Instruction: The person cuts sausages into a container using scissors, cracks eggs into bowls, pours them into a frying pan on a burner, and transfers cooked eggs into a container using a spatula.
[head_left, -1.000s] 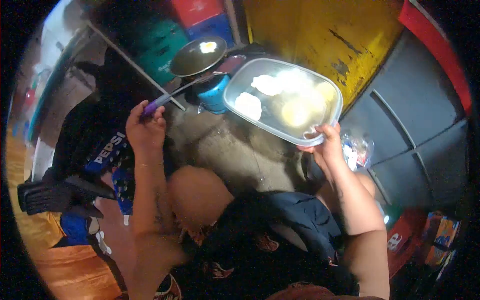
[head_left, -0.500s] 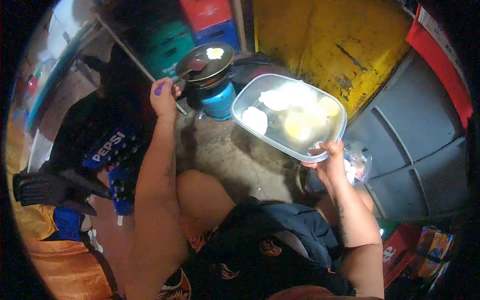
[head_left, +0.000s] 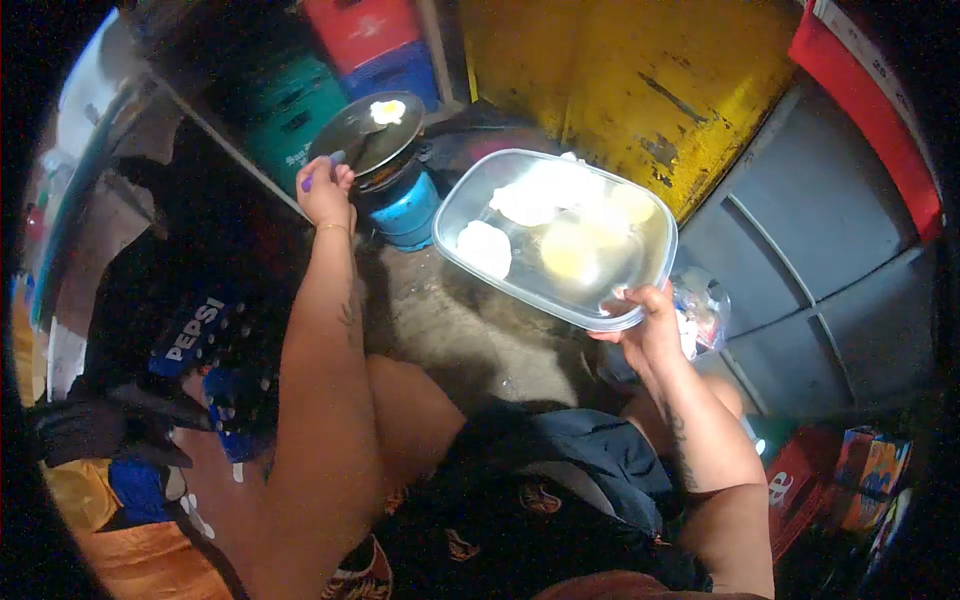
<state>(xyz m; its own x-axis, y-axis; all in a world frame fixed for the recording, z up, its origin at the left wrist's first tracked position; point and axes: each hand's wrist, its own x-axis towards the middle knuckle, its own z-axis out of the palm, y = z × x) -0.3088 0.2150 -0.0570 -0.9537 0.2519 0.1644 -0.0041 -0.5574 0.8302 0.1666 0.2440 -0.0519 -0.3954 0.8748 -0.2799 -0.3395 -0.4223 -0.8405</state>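
Note:
My left hand (head_left: pixel 327 193) is wrapped round the purple handle of a spatula (head_left: pixel 320 175), whose blade reaches over the dark pan (head_left: pixel 368 148). A fried egg (head_left: pixel 387 111) with a yellow yolk lies toward the pan's far side. The pan sits on a small stove with a blue body (head_left: pixel 407 212). My right hand (head_left: pixel 645 322) grips the near right corner of a clear plastic container (head_left: pixel 455 205), thumb over the rim. Several fried eggs (head_left: pixel 572 250) lie inside it, partly washed out by glare. The container is held in the air, right of the stove.
Red, blue and green crates (head_left: pixel 297 115) stand behind the stove. A worn yellow panel (head_left: pixel 640 90) is at the back, with grey panels (head_left: pixel 790 230) at the right. A plastic bag (head_left: pixel 703 305) lies beyond my right hand. Dark blue Pepsi crates (head_left: pixel 195 335) are at the left.
My left hand has moved forward to the pan with the spatula, its blade now over the pan near the egg. My right hand still holds the container. The view has shifted slightly.

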